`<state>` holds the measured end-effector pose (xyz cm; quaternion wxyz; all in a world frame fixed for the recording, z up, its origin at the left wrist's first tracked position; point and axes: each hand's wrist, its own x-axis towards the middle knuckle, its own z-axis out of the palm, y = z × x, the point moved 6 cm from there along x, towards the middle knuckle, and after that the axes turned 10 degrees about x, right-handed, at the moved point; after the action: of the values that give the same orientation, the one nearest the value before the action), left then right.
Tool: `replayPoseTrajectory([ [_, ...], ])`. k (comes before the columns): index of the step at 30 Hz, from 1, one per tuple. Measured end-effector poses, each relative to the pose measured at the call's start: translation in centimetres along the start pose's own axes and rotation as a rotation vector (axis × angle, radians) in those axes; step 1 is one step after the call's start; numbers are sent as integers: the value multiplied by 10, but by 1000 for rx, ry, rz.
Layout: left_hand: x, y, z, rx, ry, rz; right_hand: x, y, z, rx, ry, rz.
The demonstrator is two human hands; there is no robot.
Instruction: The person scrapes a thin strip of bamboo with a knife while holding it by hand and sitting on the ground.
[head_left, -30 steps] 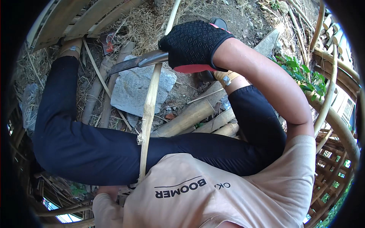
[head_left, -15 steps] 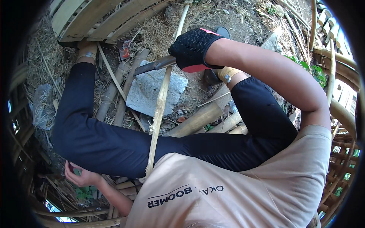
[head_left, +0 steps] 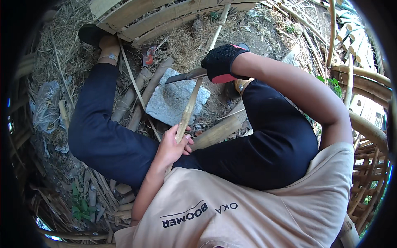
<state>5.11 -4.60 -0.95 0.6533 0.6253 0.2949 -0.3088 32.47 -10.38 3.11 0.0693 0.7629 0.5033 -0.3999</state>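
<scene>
A long pale bamboo strip (head_left: 191, 108) slants from against my shirt up over a rough stone block (head_left: 167, 101). My bare left hand (head_left: 171, 144) is closed around its lower part, above my lap. Higher up, my right hand (head_left: 223, 64), in a black and pink glove, grips a knife (head_left: 178, 77). The knife's blade lies across the strip just left of the glove, and its handle is hidden inside my fist. Beyond the glove, the strip's far end reaches to a slatted bamboo panel.
The slatted bamboo panel (head_left: 153, 20) stands by my left foot. Bamboo poles (head_left: 219, 131) lie on the ground beside the stone. Clear plastic (head_left: 46, 107) lies at the left. Woven bamboo (head_left: 366, 186) curves round the right side, with cut bamboo tubes (head_left: 355, 41) stacked beyond it.
My left hand has come up from beside my left leg and taken hold of the bamboo strip. The knife remains across the strip in my right hand, and the view has shifted slightly.
</scene>
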Motion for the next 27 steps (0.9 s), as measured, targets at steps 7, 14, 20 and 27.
replayPoseTrajectory([
  [7,-12,0,-13,-231,27,-10,-1,-17,-11,-32,17,27],
  [14,-32,4,-12,-60,288,57,-6,1,-13,116,99,-78],
  [20,-67,-10,-24,-70,323,27,-21,3,-9,223,132,-83],
  [27,-75,-30,-48,174,394,34,-33,-19,-21,267,67,-49],
])
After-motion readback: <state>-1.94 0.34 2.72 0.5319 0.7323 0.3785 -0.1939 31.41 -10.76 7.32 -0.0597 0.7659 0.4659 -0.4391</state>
